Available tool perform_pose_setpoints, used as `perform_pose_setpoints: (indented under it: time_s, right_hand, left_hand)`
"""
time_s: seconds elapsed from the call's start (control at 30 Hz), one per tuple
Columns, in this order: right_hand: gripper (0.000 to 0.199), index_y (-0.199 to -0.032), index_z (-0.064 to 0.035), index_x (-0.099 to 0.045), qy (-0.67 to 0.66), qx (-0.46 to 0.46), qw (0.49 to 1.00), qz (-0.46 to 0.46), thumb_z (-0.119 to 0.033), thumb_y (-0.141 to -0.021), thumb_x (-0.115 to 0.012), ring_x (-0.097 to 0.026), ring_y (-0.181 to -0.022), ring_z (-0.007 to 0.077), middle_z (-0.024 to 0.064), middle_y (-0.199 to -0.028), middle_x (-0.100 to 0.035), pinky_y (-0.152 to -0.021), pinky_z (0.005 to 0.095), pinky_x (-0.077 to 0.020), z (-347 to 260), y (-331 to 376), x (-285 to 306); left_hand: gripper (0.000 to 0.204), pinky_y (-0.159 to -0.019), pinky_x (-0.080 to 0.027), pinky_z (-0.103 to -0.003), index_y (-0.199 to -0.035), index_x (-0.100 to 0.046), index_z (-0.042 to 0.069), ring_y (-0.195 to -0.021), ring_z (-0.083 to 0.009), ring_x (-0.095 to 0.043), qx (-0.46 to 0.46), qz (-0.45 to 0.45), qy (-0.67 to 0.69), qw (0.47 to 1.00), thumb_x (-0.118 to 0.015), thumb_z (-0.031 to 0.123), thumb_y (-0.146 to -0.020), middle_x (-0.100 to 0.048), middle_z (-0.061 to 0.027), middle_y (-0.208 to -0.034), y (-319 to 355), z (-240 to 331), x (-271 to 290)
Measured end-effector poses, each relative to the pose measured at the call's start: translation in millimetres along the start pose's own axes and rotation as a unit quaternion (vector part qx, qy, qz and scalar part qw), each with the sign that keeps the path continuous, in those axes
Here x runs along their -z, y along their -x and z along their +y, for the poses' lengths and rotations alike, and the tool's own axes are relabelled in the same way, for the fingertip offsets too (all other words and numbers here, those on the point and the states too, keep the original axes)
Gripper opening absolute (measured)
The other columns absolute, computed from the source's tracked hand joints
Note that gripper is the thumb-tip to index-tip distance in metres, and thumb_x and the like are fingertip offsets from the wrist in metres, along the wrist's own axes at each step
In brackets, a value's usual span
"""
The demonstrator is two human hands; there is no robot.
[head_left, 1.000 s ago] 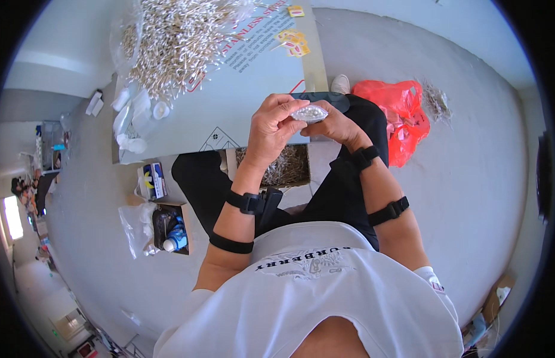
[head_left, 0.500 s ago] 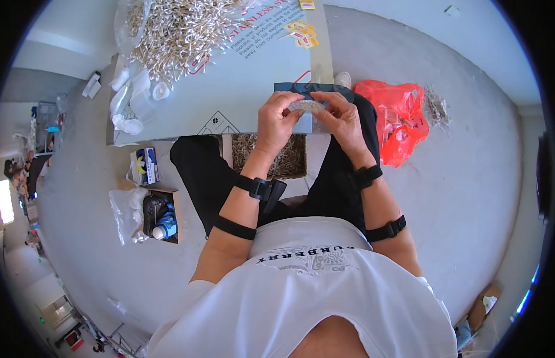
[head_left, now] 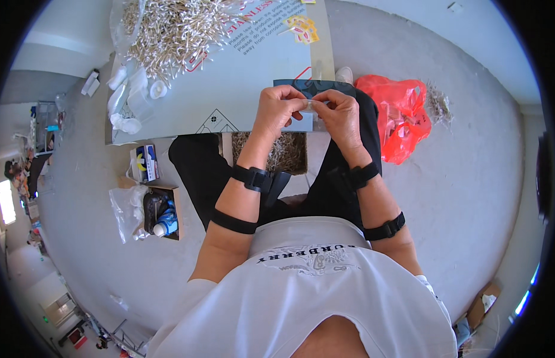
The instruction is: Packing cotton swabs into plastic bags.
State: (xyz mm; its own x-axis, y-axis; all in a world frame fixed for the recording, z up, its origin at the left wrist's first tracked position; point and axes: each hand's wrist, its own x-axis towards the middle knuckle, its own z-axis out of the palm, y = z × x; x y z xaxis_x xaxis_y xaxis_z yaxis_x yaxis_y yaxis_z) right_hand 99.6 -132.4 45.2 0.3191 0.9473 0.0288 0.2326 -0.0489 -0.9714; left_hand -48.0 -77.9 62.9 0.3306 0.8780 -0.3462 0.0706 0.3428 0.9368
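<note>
My left hand (head_left: 280, 111) and my right hand (head_left: 337, 116) meet above the table's near edge, fingertips closed in a pinch. Between them is a small whitish thing (head_left: 309, 103), mostly covered by the fingers, so I cannot make out its kind. Just beyond the fingers lies a dark blue translucent sheet (head_left: 325, 85) on the table (head_left: 241, 95). A big heap of cotton swabs (head_left: 170, 39) is piled at the far left, partly in a clear plastic bag. Clear and white plastic containers (head_left: 138, 98) lie nearer, at the table's left edge.
Small yellow printed cards (head_left: 303, 28) lie at the table's far right. An open box of swabs (head_left: 283, 156) stands below the near edge, between my legs. Red plastic bags (head_left: 400, 116) are on the floor at right; a carton with a blue bottle (head_left: 165, 224) stands at left.
The whitish thing showed a broad, dotted face before; now only a small bit shows between my fingertips. My hands have drawn closer together and the fingers have curled in.
</note>
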Motion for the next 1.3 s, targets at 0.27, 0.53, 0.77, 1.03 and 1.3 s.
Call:
perform_pose_setpoints:
  time_s: [0.27,0.53,0.77,1.03,1.3]
  right_hand:
    - [0.009,-0.077,0.0042,-0.066,0.028,-0.007,1.0,-0.001,-0.003,-0.074,-0.07,-0.053,-0.057,0.0089,0.0067,-0.065,-0.061,-0.054,0.0256,-0.0446,-5,-4,5]
    - [0.017,-0.093,0.0009,-0.068,-0.006,0.022,0.999,-0.04,0.002,-0.076,-0.068,-0.053,-0.063,0.0077,0.0037,-0.081,-0.065,-0.057,0.0236,-0.0442,-12,-4,16]
    - [0.03,-0.102,-0.0045,-0.066,0.046,0.126,0.978,-0.158,0.008,-0.075,-0.065,-0.061,-0.078,0.0148,0.0065,-0.1,-0.063,-0.068,0.0264,-0.0499,-19,-7,31]
    - [0.022,-0.095,-0.0039,-0.065,0.158,0.239,0.948,-0.137,0.005,-0.074,-0.066,-0.066,-0.088,0.032,0.0126,-0.107,-0.064,-0.075,0.0357,-0.0546,-9,-8,30]
    - [0.014,-0.073,-0.0024,-0.058,0.13,0.248,0.95,-0.135,0.0,-0.069,-0.072,-0.062,-0.079,0.0319,0.0108,-0.082,-0.061,-0.067,0.0389,-0.0506,-18,-16,29]
  left_hand:
    - [0.012,-0.04,-0.035,-0.02,-0.084,-0.07,0.002,-0.052,-0.0086,-0.057,0.0,-0.017,-0.025,1.0,-0.075,0.006,-0.074,-0.065,-0.0041,-0.068,-2,0,-2]
    - [0.02,-0.052,-0.048,-0.024,-0.093,-0.067,-0.003,-0.058,-0.0104,-0.06,-0.115,-0.018,-0.115,0.987,-0.074,0.003,-0.075,-0.067,-0.0064,-0.079,-7,-4,5]
    - [0.033,-0.064,-0.052,-0.027,-0.1,-0.065,0.004,-0.077,-0.0137,-0.065,-0.324,-0.072,-0.279,0.901,-0.071,-0.01,-0.071,-0.065,-0.0045,-0.093,4,1,17]
    - [0.021,-0.067,-0.053,-0.04,-0.086,-0.061,0.003,-0.08,-0.0326,-0.064,-0.391,-0.045,-0.361,0.845,-0.071,-0.005,-0.07,-0.061,-0.01,-0.088,3,0,13]
    - [0.023,-0.064,-0.048,-0.041,-0.073,-0.053,0.001,-0.075,-0.0317,-0.058,-0.41,-0.018,-0.316,0.855,-0.073,-0.004,-0.064,-0.057,-0.01,-0.078,3,4,13]
